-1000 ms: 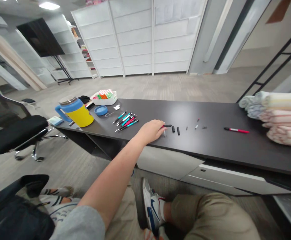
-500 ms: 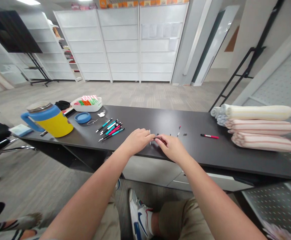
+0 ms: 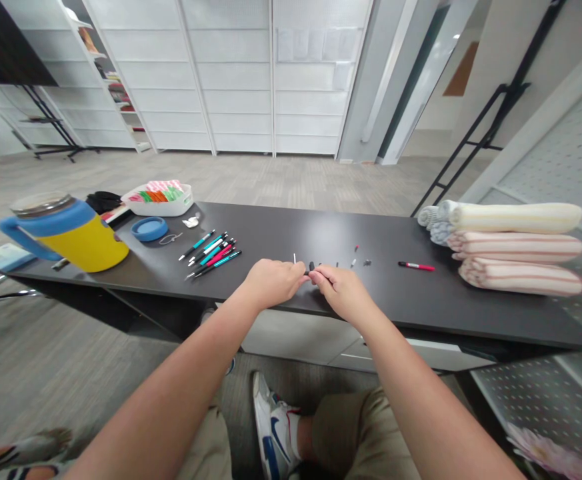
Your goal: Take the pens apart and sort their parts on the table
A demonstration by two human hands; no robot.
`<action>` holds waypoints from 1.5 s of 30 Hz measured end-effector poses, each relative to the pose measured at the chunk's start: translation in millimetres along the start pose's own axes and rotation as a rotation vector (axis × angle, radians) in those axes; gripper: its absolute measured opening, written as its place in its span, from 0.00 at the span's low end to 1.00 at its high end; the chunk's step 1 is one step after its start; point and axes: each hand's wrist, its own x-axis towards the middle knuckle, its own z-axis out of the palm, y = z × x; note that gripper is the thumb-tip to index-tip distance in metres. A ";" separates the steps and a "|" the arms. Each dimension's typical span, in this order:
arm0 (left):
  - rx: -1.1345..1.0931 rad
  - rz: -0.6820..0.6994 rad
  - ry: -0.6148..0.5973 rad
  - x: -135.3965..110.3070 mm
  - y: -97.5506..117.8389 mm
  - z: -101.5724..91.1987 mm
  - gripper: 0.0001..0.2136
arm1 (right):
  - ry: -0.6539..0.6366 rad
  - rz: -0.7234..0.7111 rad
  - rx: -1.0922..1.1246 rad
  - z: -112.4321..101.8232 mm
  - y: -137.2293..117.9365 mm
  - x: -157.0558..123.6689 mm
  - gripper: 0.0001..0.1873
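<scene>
Basket holds packets — dark piece between hands.

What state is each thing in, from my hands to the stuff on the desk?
Left hand, fingers pinched at a dark pen piece
Right hand, fingers pinched at the same piece
Pens, loosely piled
Red pen, lying apart
Small parts, scattered
Mug, upright
Round blue piece, lying flat
White basket, holding colourful packets
Cloths, rolled, stacked

Two hands; one mug, one lid and one basket left, with pens too overlapped to count; right, one red pen.
</scene>
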 end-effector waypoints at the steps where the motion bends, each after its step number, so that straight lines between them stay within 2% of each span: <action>1: -0.002 -0.007 0.003 0.3 0.7 -0.2 0.17 | 0.003 0.009 0.001 -0.7 -0.2 0.0 0.17; 21: -0.016 -0.127 0.068 -2.8 4.4 2.5 0.25 | -0.022 0.071 0.080 -7.1 -5.7 -1.8 0.21; 24: -0.013 -0.065 0.061 -2.1 2.2 3.6 0.25 | -0.030 0.075 0.075 -6.5 -6.9 -1.8 0.23; 29: -0.062 0.178 0.021 3.9 2.1 4.7 0.15 | -0.104 0.029 0.056 -4.6 -8.7 -0.3 0.23; 34: -0.112 0.206 0.003 9.2 2.2 0.7 0.11 | -0.111 0.035 0.081 -6.0 -8.0 0.0 0.24; 39: -0.094 0.135 0.005 6.3 2.7 -0.4 0.11 | -0.065 0.055 0.051 -5.6 -6.2 -0.1 0.22; 45: -0.052 0.040 0.037 0.2 5.5 2.1 0.17 | -0.060 0.030 0.035 -4.0 -3.6 0.0 0.23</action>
